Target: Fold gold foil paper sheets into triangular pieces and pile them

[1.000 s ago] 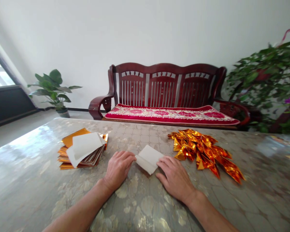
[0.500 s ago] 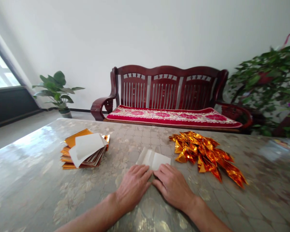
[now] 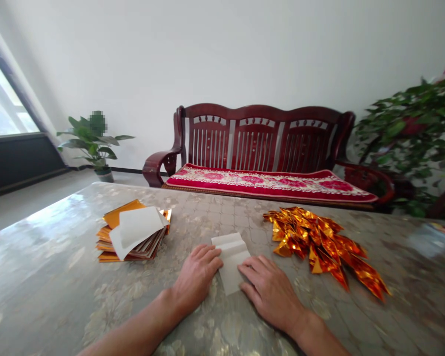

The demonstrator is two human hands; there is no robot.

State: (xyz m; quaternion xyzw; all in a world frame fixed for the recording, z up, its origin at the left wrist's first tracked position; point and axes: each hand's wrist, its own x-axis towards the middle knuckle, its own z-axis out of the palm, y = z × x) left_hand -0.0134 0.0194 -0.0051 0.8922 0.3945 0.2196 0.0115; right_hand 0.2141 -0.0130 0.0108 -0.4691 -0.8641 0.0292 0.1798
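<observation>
Press the creases of the white paper (image 3: 230,272) evenly, flat on the tabletop (image 3: 141,306) between the right hand (image 3: 272,291), thumb and fingers parted, and the left hand (image 3: 196,274), finger grip not discernible.

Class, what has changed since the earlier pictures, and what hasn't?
The creased white sheet has turned clockwise, its narrow strip swinging from near left to far end. The left hand and right hand, together at the sheet's near edge a moment ago, have moved apart to its left and right sides. The paper stack and orange foil pile stayed put.
</observation>
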